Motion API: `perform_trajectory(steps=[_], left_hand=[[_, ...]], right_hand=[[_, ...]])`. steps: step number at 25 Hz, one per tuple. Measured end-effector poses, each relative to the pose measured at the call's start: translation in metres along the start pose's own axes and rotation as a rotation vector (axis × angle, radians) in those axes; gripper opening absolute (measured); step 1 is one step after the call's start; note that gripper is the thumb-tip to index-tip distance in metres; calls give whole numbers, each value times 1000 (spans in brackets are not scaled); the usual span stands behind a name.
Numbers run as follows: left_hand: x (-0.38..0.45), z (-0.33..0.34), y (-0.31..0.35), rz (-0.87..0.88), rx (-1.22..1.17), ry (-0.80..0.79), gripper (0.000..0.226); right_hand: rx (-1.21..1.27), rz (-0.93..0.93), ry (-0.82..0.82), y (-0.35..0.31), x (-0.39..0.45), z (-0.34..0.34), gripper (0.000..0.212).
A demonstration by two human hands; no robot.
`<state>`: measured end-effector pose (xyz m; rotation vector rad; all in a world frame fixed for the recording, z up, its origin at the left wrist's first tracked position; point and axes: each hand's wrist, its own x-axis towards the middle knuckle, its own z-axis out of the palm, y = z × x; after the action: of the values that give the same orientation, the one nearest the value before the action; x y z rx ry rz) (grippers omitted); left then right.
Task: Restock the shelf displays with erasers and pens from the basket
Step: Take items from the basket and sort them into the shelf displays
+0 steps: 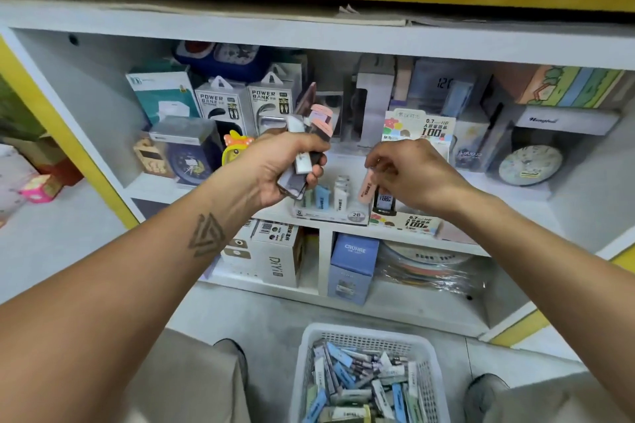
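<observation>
Fingers of left hand [281, 165] curl round a bundle of erasers [309, 144], white, grey and pink ones fanning up above the thumb, a dark-sleeved one sticking out below the palm. Right hand [409, 175] fingers pinch one pink eraser [367, 186], tilted, its lower end just above the display tray [330, 215] on the shelf [446, 240]. Tray sits directly below and between both sets of fingers; white and blue erasers stand upright in it, "2B" label on its front edge. Just right of the pinched eraser, under the right fingers, a lead-refill display box [409, 221] marked "0.7" and "100". Behind the left fingers: two power bank boxes [247, 101]. Well below both hands, on the floor, a white mesh basket [367, 336] holding a loose pile of blue, white and green erasers. Below the tray, lower shelf has a "DIY" box [275, 257] and a blue box [354, 264].
</observation>
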<state>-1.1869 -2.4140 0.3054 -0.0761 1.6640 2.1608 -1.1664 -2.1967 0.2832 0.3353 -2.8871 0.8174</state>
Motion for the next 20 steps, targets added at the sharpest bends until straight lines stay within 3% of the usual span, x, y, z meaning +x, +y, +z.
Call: perform_trajectory(steps=[16,18,20], left_hand=[[0,4,-4,34,52,-56,13],[0,5,-5,32,59,-73,17],[0,7,-8,22,75,-95,20]], right_hand=[[-284,-45,-133,-5,1,25,16],[-146,-24,-68,-8,5,19,20],[232,92,58,-13,10,8,18]])
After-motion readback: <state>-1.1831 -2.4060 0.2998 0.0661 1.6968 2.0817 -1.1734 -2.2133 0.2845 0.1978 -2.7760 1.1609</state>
